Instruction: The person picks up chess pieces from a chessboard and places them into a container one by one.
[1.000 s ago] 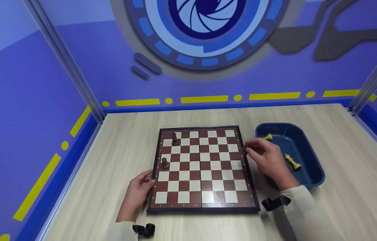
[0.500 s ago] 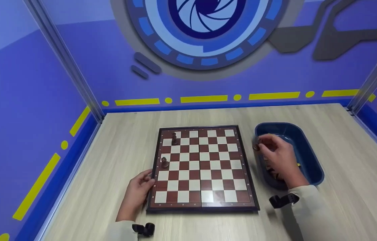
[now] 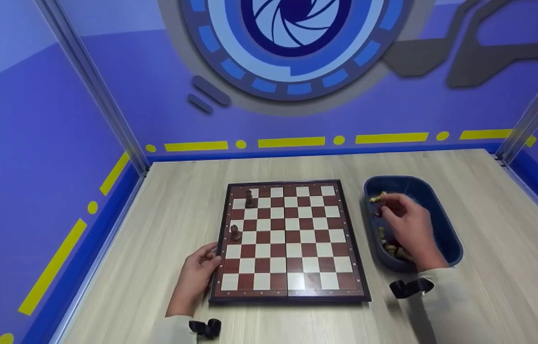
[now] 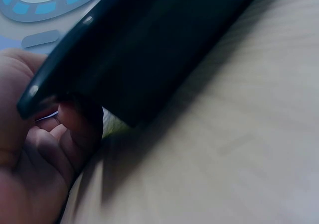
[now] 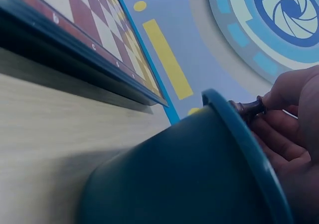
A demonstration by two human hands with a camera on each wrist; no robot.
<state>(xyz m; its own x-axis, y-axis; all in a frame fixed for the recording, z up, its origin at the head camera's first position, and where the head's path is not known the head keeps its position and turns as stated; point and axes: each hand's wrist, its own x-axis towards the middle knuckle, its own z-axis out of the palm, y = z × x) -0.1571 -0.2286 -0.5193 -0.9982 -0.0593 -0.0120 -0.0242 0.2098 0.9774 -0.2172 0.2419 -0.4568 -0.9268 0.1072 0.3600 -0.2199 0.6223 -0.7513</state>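
A brown-and-white chessboard (image 3: pixel 276 248) lies in the middle of the table. On its left side stand two dark brown chess pieces, a taller one (image 3: pixel 249 198) farther back and a shorter one (image 3: pixel 235 233) nearer. My left hand (image 3: pixel 195 272) grips the board's left edge; in the left wrist view its fingers curl at the board's dark rim (image 4: pixel 84 50). Over the left part of the blue bin (image 3: pixel 436 224), my right hand (image 3: pixel 409 222) pinches a dark brown chess piece (image 5: pixel 248 108) between thumb and fingers. Its exact kind is partly hidden.
Inside the bin lie several cream-yellow pieces, one (image 3: pixel 377 198) by its left rim and others (image 3: pixel 390 248) toward the front, partly behind my right hand. A narrow strip of wooden table (image 3: pixel 355 200) separates board and bin. Blue-purple panels (image 3: pixel 121 95) wall the table.
My right hand has moved right, from the board's right edge to over the bin, carrying the dark chess piece. The left hand and the board have stayed put.
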